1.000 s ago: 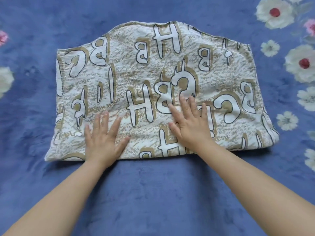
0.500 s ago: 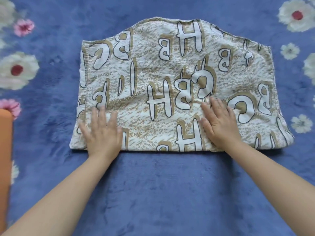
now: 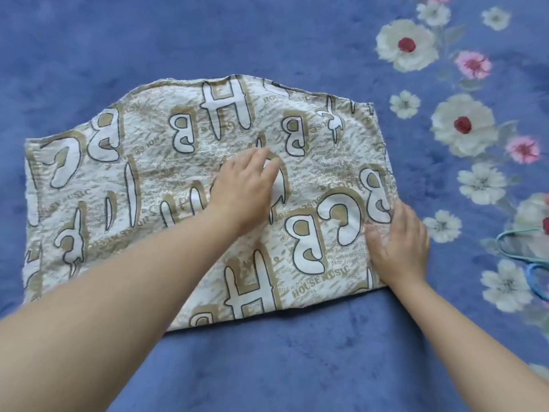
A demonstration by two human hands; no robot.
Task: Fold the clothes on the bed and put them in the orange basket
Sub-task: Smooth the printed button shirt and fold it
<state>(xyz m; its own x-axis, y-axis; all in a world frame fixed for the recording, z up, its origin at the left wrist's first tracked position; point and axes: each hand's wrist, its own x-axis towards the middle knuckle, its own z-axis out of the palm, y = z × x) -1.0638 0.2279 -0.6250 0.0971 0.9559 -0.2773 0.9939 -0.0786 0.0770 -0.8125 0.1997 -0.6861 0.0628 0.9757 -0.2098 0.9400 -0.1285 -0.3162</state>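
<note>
on the blue bed cover [image 3: 267, 367], a folded cloth [image 3: 148, 173] printed with large white and tan letters lies flat, its near edge straight and its far edge curving up in the middle. the left hand [image 3: 246, 188] lies palm down on the middle of the cloth, fingers straight and together, pointing to the far right; its forearm crosses the near left part of the cloth. the right hand [image 3: 399, 245] rests at the cloth's right edge, near the near right corner, fingers spread and pressed flat on the fabric, with the thumb side over the cloth and the outer side just over the bed cover. whether any fingertip is tucked under the edge cannot be told. white and pink flowers [image 3: 404, 46] are printed on the cover at the right. at the right border, a light blue cord or strap [image 3: 517, 248] lies on the cover, well apart from the cloth; what it belongs to is cut off.
</note>
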